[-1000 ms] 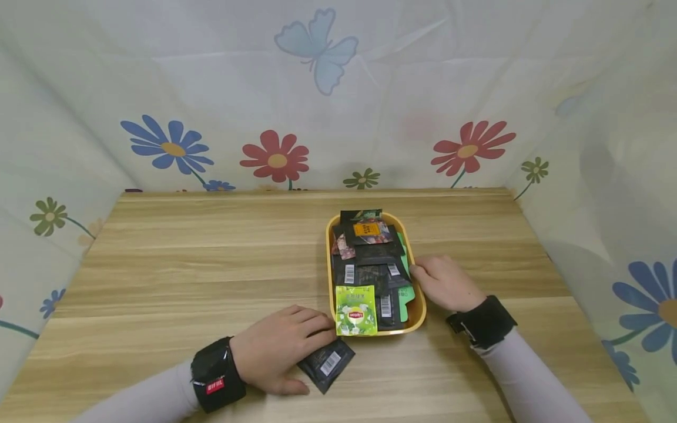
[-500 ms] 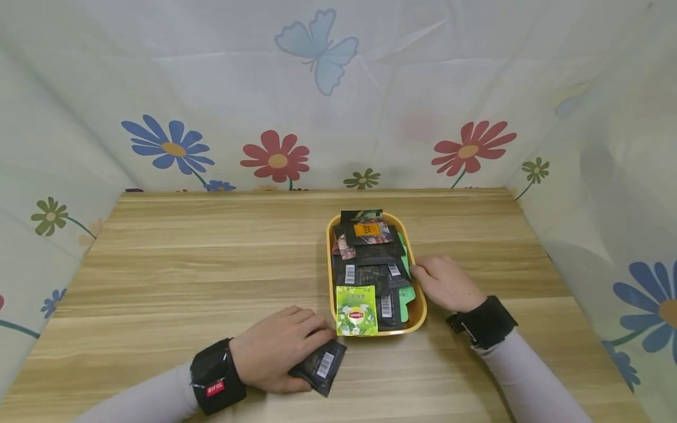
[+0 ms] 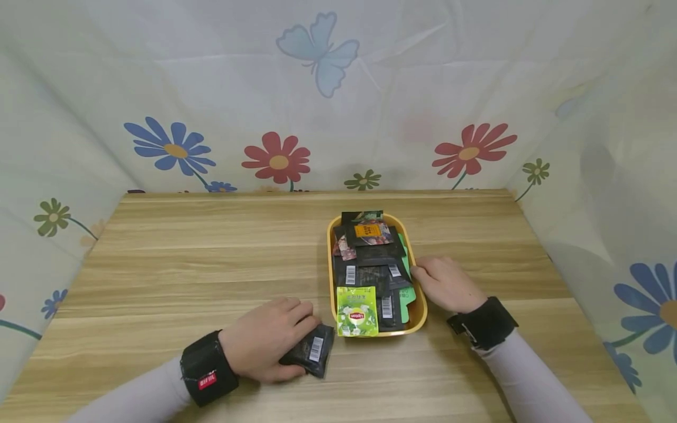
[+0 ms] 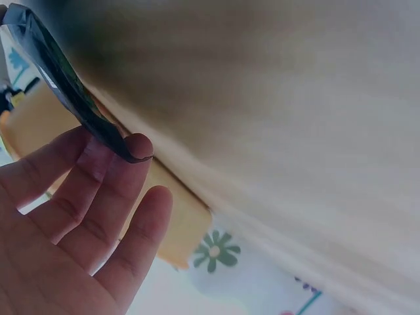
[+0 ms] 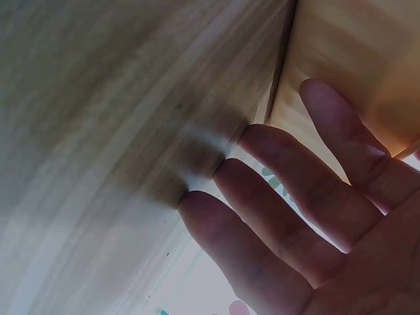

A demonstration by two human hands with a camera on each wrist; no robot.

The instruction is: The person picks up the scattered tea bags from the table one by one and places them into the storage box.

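Note:
A black sachet with a white barcode label (image 3: 315, 349) is pinched in my left hand (image 3: 264, 341), just left of the basket's near corner. In the left wrist view, several fingertips (image 4: 139, 144) press against the underside of the dark sachet (image 4: 72, 92). My right hand (image 3: 449, 285) holds the right rim of a yellow plastic basket (image 3: 422, 314), the thumb tip over the edge. Seen from the right wrist, the index finger lies by the basket's outer wall (image 5: 367, 46) while other fingertips (image 5: 197, 203) touch the tabletop.
Several black sachets (image 3: 365, 276) fill the basket, with a green Lipton tea sachet (image 3: 357, 311) on top at the near end. Green packaging (image 3: 407, 302) shows along its right side. The wood-grain table (image 3: 211, 252) is bordered by a flowered cloth backdrop (image 3: 211, 88).
My left hand has drawn the black sachet away from the basket, leftward and slightly up, turning it and gathering it further into the grip. The right hand and basket stay put.

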